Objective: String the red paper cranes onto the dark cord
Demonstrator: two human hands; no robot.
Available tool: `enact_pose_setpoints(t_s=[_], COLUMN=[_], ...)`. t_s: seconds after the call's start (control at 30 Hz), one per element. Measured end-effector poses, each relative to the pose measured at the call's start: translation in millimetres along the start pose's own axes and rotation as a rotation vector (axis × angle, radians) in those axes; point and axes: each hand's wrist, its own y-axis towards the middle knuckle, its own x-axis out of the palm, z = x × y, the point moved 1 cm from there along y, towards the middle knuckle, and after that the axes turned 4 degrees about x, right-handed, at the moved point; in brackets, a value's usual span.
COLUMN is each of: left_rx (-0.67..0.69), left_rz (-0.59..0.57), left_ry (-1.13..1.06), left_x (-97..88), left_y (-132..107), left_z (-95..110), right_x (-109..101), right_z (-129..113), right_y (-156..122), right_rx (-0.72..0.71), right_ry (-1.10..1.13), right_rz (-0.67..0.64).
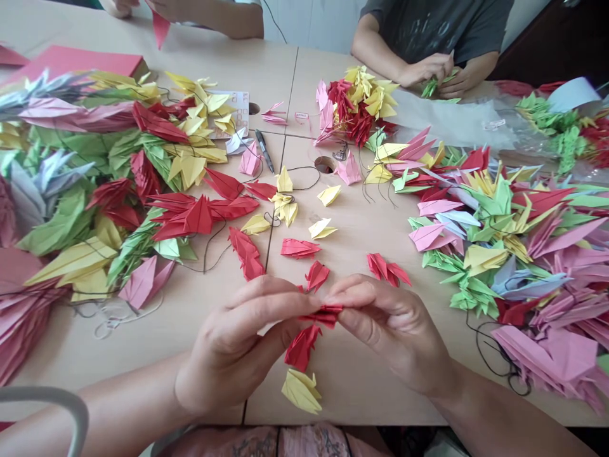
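Both my hands meet over the near middle of the wooden table (pixel 361 374). My left hand (pixel 238 343) and my right hand (pixel 390 324) pinch a small stack of red folded paper cranes (pixel 326 313) between fingertips. Below it another red crane (pixel 301 348) hangs, and a yellow crane (pixel 301 390) under that; a thread joining them cannot be made out. Loose red cranes (pixel 387 270) lie just beyond my fingers.
Big heaps of folded cranes in red, yellow, green and pink cover the left (pixel 95 171) and right (pixel 514 235) of the table. A pen (pixel 264 150) and black thread (pixel 214 244) lie mid-table. Two other people's hands (pixel 431 68) work at the far side.
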Motion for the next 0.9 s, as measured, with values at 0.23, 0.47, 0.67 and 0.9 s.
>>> enact_pose_setpoints(t_s=[0.23, 0.47, 0.67, 0.9], left_rx=[-0.019, 0.04, -0.052, -0.111], left_rz=[-0.004, -0.011, -0.018, 0.017], left_ry=[-0.04, 0.003, -0.03, -0.107], left_x=[2.2, -0.9, -0.5, 1.3], left_y=[0.4, 7.9, 2.5, -6.2], left_z=[-4.1, 2.9, 0.4, -1.9], right_x=[-1.5, -2.5, -0.3, 0.1], right_z=[-0.7, -0.1, -1.5, -0.9], right_y=[-0.5, -2.3, -0.6, -1.8], right_rx=[-0.088, -0.235, -0.26, -0.278], right_ry=[-0.117, -0.23, -0.267, -0.311], right_rz=[0.034, 0.077, -0.028, -0.078])
